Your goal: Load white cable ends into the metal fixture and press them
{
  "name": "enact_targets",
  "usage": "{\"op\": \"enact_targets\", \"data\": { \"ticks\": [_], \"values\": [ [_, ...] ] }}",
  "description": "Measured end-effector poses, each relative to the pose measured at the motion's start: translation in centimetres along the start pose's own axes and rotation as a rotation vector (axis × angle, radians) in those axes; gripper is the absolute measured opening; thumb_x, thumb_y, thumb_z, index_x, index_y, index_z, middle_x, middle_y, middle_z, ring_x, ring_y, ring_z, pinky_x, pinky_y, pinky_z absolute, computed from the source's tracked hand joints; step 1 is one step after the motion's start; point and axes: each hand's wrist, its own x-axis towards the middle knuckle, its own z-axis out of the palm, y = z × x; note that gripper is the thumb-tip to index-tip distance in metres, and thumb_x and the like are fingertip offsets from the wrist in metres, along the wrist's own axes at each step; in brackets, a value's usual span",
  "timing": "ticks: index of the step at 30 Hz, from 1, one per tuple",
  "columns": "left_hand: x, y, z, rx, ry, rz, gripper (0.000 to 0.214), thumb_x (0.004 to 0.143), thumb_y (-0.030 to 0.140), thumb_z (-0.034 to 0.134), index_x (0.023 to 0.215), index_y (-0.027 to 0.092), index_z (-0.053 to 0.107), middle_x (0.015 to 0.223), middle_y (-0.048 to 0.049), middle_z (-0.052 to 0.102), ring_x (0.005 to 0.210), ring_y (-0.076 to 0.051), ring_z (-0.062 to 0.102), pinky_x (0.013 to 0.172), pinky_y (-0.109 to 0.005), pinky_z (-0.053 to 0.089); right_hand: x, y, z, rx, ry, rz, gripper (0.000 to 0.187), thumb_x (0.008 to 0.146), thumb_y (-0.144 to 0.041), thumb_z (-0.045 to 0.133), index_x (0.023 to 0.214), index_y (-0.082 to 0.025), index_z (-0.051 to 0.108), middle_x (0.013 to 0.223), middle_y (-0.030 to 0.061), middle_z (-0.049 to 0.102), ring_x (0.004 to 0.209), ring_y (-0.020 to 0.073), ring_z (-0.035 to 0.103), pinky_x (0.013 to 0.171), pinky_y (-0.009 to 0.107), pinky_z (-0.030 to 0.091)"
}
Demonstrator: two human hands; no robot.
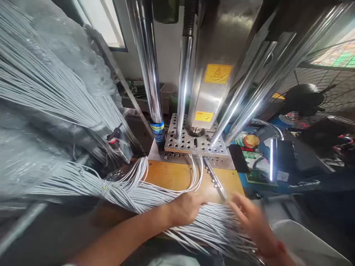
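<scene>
A thick bundle of thin grey-white cables (138, 194) lies across the brown work plate (172, 175) in front of a moulding press. My left hand (186, 208) rests on the bundle with its fingers curled down onto the cables. My right hand (251, 218) hovers just right of it, over the cable ends, fingers spread and blurred by motion. A few cables loop up toward the perforated metal block (194, 142). A slim metal strip (216, 181) lies on the plate between the hands and the block.
The press head (213, 70) with yellow warning labels and chrome columns (146, 62) stands right behind the plate. More cable bundles in plastic wrap (41, 85) fill the left. A black fan (303, 98) and a blue control box (255, 155) sit at right.
</scene>
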Motion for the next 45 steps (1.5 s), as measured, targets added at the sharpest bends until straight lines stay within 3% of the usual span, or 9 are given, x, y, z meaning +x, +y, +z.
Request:
{"op": "enact_targets", "data": {
  "ticks": [2, 5, 11, 18, 21, 27, 32, 41, 45],
  "values": [
    [3.8, 0.0, 1.5, 0.193, -0.087, 0.094, 0.032, 0.072, 0.005, 0.041, 0.1, 0.012, 0.054, 0.094, -0.0095, 0.058, 0.088, -0.018, 0.052, 0.078, -0.027, 0.042, 2.7, 0.6, 1.8, -0.112, -0.018, -0.107, 0.057, 0.077, -0.039, 0.05, 0.126, -0.012, 0.037, 0.103, 0.0115, 0.054, 0.092, 0.0202, 0.052, 0.08, 0.035, 0.045],
    [5.4, -1.5, 2.0, 0.453, -0.069, -0.103, 0.027, 0.074, 0.005, 0.038, 0.094, 0.008, 0.055, 0.091, -0.0138, 0.056, 0.089, -0.024, 0.051, 0.073, -0.033, 0.042, 6.3, 2.2, 4.1, -0.211, -0.052, -0.296, 0.047, 0.08, -0.023, 0.04, 0.126, -0.012, 0.039, 0.098, 0.0126, 0.053, 0.089, 0.0202, 0.05, 0.079, 0.035, 0.043],
    [1.2, -7.6, -4.4, 0.751, 0.141, -0.669, 0.031, 0.077, -0.001, 0.031, 0.095, 0.007, 0.055, 0.097, -0.019, 0.053, 0.092, -0.026, 0.049, 0.07, -0.036, 0.042, 7.8, 2.4, 3.8, -0.459, 0.045, -0.364, 0.039, 0.084, -0.024, 0.034, 0.119, -0.018, 0.05, 0.107, 0.0128, 0.05, 0.094, 0.0243, 0.047, 0.079, 0.039, 0.04],
    [-1.5, -4.7, -1.4, 0.485, -0.081, -0.203, 0.023, 0.08, 0.03, 0.049, 0.097, 0.016, 0.051, 0.093, -0.0075, 0.053, 0.088, -0.02, 0.049, 0.077, -0.031, 0.041, 2.2, -3.4, 4.2, -0.181, -0.423, -0.287, 0.044, 0.077, -0.036, 0.05, 0.117, -0.018, 0.046, 0.099, 0.0084, 0.054, 0.082, 0.0167, 0.054, 0.073, 0.028, 0.043],
    [-1.9, -4.3, 0.0, 0.419, -0.112, -0.22, 0.025, 0.078, 0.035, 0.051, 0.092, 0.014, 0.053, 0.09, -0.0082, 0.054, 0.086, -0.02, 0.05, 0.077, -0.032, 0.041, 1.7, -3.8, 4.6, -0.182, -0.529, -0.257, 0.022, 0.08, -0.034, 0.044, 0.092, -0.019, 0.057, 0.085, 0.0047, 0.058, 0.077, 0.0162, 0.055, 0.069, 0.027, 0.041],
    [-0.6, -5.9, -1.3, 0.161, -0.054, -0.316, 0.026, 0.085, 0.022, 0.034, 0.078, 0.015, 0.058, 0.078, -0.0044, 0.059, 0.074, -0.014, 0.054, 0.07, -0.025, 0.04, 3.9, -3.9, 2.1, -0.24, -0.457, -0.174, 0.038, 0.084, -0.043, 0.033, 0.067, -0.018, 0.056, 0.062, 0.0025, 0.058, 0.057, 0.0139, 0.052, 0.055, 0.026, 0.036],
    [-0.6, -5.5, -1.8, 0.271, 0.184, -0.347, 0.024, 0.086, 0.02, 0.031, 0.079, 0.015, 0.053, 0.078, -0.0043, 0.058, 0.074, -0.014, 0.053, 0.066, -0.025, 0.039, 4.3, -3.1, -0.5, -0.107, -0.5, -0.234, 0.038, 0.083, -0.05, 0.034, 0.084, -0.021, 0.059, 0.078, 0.0029, 0.063, 0.068, 0.0149, 0.057, 0.061, 0.026, 0.044],
    [-1.1, -4.9, -1.3, 0.307, 0.352, -0.265, 0.024, 0.088, 0.022, 0.028, 0.077, 0.016, 0.049, 0.076, -0.0047, 0.056, 0.074, -0.015, 0.053, 0.067, -0.025, 0.039, 4.6, -5.4, 2.7, -0.152, -0.202, -0.353, 0.063, 0.074, -0.054, 0.049, 0.12, -0.011, 0.044, 0.11, 0.0148, 0.054, 0.099, 0.0238, 0.052, 0.084, 0.037, 0.043],
    [-2.8, -3.6, -4.0, 0.225, 0.337, -0.222, 0.024, 0.088, 0.026, 0.027, 0.078, 0.016, 0.047, 0.071, -0.0026, 0.053, 0.066, -0.013, 0.05, 0.06, -0.024, 0.036, 4.0, -8.4, 1.8, 0.039, -0.535, -0.416, 0.05, 0.08, -0.046, 0.044, 0.119, -0.013, 0.045, 0.08, 0.0059, 0.061, 0.067, 0.0132, 0.056, 0.058, 0.023, 0.044]
  ]
}}
